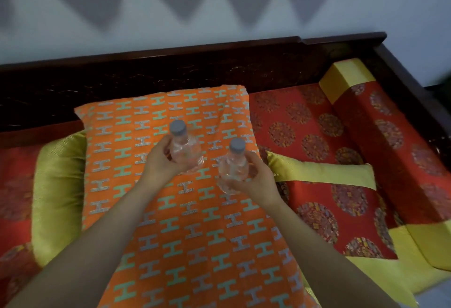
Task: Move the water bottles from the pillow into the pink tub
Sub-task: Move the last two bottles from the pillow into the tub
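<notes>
Both hands are up over the orange pillow now, each one wrapped around a clear water bottle with a grey cap. The left hand grips the left bottle, tilted slightly, and the right hand grips the right bottle, upright (the two bottles near each other, not touching). The pillow lies on a red-and-gold patterned bed with a dark wooden headboard behind it. No pink tub shows from here.
</notes>
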Demonstrator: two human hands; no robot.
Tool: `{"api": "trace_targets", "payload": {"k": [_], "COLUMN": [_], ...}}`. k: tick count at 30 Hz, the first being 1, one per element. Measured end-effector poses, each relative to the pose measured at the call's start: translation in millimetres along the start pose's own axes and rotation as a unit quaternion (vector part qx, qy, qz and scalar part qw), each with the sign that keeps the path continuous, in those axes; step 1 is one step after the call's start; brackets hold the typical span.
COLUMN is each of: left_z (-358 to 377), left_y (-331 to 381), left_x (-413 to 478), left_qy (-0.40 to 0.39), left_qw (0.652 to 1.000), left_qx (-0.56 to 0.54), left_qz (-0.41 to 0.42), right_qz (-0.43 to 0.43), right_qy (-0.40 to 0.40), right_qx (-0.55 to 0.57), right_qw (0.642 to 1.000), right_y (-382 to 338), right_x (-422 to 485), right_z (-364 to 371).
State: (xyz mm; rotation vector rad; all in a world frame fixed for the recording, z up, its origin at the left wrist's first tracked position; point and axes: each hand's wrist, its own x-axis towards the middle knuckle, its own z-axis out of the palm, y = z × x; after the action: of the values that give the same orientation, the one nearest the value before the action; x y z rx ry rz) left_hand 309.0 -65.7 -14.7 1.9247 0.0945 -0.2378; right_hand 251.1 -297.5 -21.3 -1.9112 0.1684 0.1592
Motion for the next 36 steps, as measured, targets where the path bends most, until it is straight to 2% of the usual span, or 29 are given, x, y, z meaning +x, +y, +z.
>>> {"api": "trace_targets", "payload": {"k": [4,8,12,18,25,31,36], "left_z": [-34,-53,-59,-34,56,158,291], "left_y": [10,38,71,136,207,261,311], "left_x": [-53,-97,-126,-157,-194,-222,-265], "left_qy": [0.051,0.063,0.029,-0.053,-0.171,-0.247,-0.287], "left_qw": [0.997,0.995,0.997,0.99,0.97,0.955,0.942], "left_qx": [-0.053,-0.069,-0.052,-0.057,-0.078,-0.083,-0.088], "left_qz": [-0.004,0.019,0.057,0.116,0.153,0.145,0.152], "right_qz": [-0.007,-0.032,-0.053,-0.022,0.022,0.045,0.053], "right_qy": [0.03,0.05,0.078,0.193,0.299,0.381,0.437], "right_qx": [0.04,0.065,0.063,0.05,0.02,0.007,0.015], "right_qw": [0.999,0.996,0.993,0.98,0.954,0.923,0.898], "right_y": [-26,-67,-101,-117,-109,-81,-46], "right_x": [-23,-59,-104,-181,-285,-358,-424], "right_z": [-16,-39,-65,-116,-215,-303,-413]}}
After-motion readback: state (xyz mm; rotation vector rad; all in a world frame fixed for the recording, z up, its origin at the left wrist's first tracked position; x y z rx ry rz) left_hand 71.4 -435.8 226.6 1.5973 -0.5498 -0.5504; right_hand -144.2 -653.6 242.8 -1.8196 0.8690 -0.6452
